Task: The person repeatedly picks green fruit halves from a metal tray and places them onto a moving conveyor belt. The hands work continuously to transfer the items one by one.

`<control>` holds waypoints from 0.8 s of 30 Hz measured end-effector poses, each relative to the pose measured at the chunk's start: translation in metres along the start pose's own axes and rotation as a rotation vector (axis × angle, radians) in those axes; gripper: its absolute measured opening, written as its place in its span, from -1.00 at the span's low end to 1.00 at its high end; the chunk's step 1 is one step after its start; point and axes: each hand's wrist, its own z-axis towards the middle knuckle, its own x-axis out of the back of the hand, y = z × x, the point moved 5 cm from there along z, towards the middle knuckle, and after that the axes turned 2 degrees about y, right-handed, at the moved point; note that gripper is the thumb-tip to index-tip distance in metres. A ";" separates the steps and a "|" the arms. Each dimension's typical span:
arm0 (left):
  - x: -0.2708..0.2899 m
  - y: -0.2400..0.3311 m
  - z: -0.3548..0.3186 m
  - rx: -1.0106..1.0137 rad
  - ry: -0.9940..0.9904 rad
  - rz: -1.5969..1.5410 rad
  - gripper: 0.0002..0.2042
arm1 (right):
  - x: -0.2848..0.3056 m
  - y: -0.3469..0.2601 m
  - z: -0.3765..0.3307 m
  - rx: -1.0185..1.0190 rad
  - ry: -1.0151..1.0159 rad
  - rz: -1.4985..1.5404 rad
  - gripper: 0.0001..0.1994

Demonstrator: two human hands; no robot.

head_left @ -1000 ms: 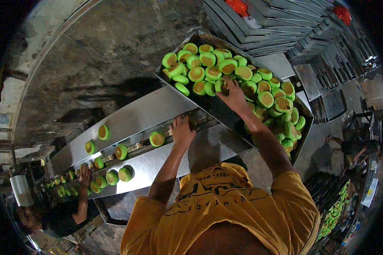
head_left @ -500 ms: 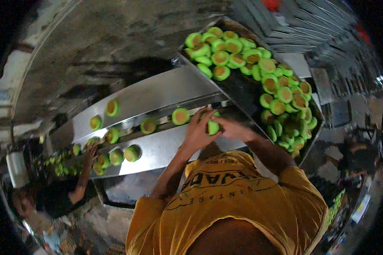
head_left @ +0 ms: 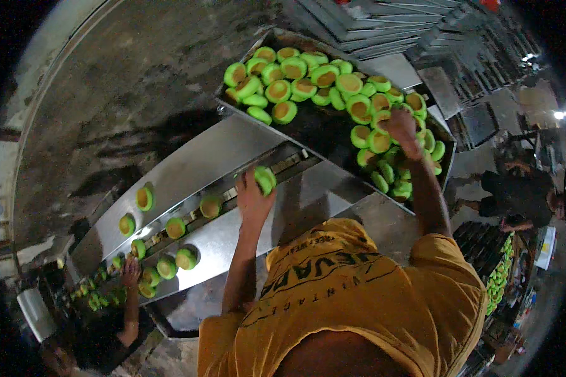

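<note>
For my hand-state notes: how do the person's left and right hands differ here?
The left hand is over the steel chute, holding one green fruit half; the right hand reaches farther out, onto the heap in the dark tray, gripping nothing that I can make out. Both are bare, with arms extended forward.

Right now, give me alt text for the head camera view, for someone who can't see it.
A person in a yellow shirt holds a green fruit half in the left hand over a metal chute, while the right hand reaches into a tray of halved fruit.

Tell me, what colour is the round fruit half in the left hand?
Green-skinned, seen in the head view: the round fruit half held by the left hand.
</note>
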 end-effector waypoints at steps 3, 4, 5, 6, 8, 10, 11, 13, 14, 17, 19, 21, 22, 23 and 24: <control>-0.037 -0.045 0.025 -0.013 -0.043 0.222 -0.23 | 0.058 -0.026 -0.018 0.121 0.021 0.405 -0.36; -0.051 -0.061 0.029 -0.017 -0.093 0.326 -0.23 | 0.060 -0.021 -0.023 0.155 0.057 0.525 -0.37; -0.046 -0.061 0.031 0.033 -0.155 0.256 -0.19 | 0.056 -0.023 -0.028 0.204 -0.057 0.557 -0.37; -0.035 -0.057 0.028 0.038 -0.096 0.267 -0.19 | 0.051 -0.023 -0.038 0.245 -0.176 0.588 -0.37; -0.013 -0.044 0.017 0.041 0.012 0.289 -0.18 | 0.032 -0.022 -0.053 0.310 -0.201 0.511 -0.36; -0.002 -0.013 0.020 0.048 -0.017 0.187 -0.16 | 0.007 -0.023 -0.070 0.355 -0.013 0.293 -0.36; -0.001 0.001 0.022 0.062 -0.026 0.136 -0.16 | 0.020 -0.037 -0.076 0.351 -0.017 0.244 -0.38; -0.014 0.038 0.033 -0.045 -0.015 0.082 -0.15 | 0.020 -0.050 -0.079 0.408 -0.067 0.497 -0.37; -0.029 0.045 0.040 -0.049 -0.042 0.055 -0.15 | 0.023 -0.052 -0.077 0.431 -0.081 0.614 -0.37; -0.084 0.043 0.054 -0.086 -0.136 0.030 -0.16 | 0.035 -0.051 -0.079 0.328 -0.079 0.619 -0.30; -0.126 0.018 0.055 -0.103 -0.103 0.275 -0.18 | 0.027 -0.040 -0.080 0.217 0.035 0.692 -0.32; -0.131 0.005 0.053 -0.089 -0.086 0.559 -0.22 | 0.029 -0.042 -0.078 0.101 -0.044 0.955 -0.44; -0.122 0.001 0.050 -0.060 -0.081 0.464 -0.25 | 0.037 -0.058 -0.083 0.059 -0.127 1.209 -0.47; -0.092 0.015 0.047 -0.040 -0.084 0.369 -0.29 | 0.048 -0.079 -0.096 0.001 -0.213 1.462 -0.50; -0.071 0.026 0.043 -0.022 -0.090 0.277 -0.31 | 0.058 -0.104 -0.108 -0.064 -0.303 1.716 -0.53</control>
